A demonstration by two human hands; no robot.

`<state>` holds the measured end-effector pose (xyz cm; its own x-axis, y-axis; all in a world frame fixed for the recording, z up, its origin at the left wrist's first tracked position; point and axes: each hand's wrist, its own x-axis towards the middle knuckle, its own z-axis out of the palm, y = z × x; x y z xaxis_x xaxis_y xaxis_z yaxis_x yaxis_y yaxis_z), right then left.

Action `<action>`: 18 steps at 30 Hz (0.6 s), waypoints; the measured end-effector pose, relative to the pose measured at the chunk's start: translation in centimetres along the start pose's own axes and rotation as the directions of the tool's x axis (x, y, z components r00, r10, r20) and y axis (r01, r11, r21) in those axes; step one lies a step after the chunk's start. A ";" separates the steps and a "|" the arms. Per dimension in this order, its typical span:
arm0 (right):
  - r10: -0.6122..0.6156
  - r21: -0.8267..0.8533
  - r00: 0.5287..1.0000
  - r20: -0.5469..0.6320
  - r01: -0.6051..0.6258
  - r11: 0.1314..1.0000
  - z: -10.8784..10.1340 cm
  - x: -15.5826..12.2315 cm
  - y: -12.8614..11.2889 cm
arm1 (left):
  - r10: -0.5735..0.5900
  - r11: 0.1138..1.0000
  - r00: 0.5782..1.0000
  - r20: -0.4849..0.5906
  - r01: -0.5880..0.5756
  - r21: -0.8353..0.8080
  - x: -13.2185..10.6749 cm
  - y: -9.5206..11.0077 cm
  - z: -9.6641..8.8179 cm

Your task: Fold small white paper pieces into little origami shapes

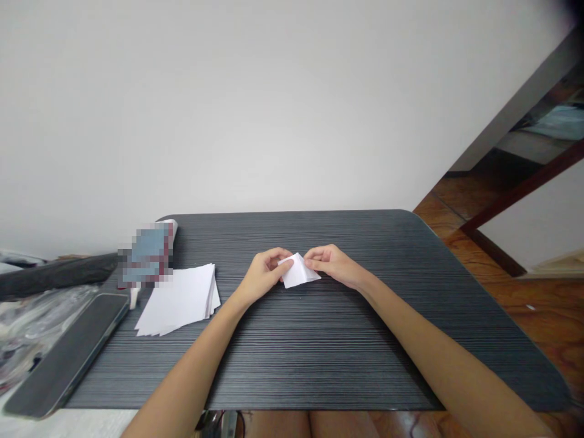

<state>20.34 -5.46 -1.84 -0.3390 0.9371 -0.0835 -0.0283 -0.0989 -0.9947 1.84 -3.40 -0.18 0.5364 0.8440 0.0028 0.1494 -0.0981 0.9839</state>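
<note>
A small folded piece of white paper is held between both hands over the middle of the dark table. My left hand pinches its left side, with the thumb on the near face. On the other side, my right hand grips the upper right edge between thumb and fingers. A crease runs down the paper from its top point, and its right part angles away. The fingertips behind the paper are partly hidden.
A stack of white paper sheets lies at the table's left. Behind it is a blurred-out packet. A dark flat phone-like slab and clear plastic bags sit at the far left. The dark ribbed table meets a white wall.
</note>
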 end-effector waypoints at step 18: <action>-0.028 -0.102 0.998 -0.052 0.022 0.995 1.3 -0.2 -0.8 | 0.397 0.833 0.906 -0.148 -0.288 0.472 -0.4 -0.4 1.2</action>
<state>19.23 -6.00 -0.99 -0.2886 0.9556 -0.0590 0.0604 -0.0433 -0.9972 2.55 -4.36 -0.79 0.4223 0.8035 0.4196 0.3615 -0.5738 0.7349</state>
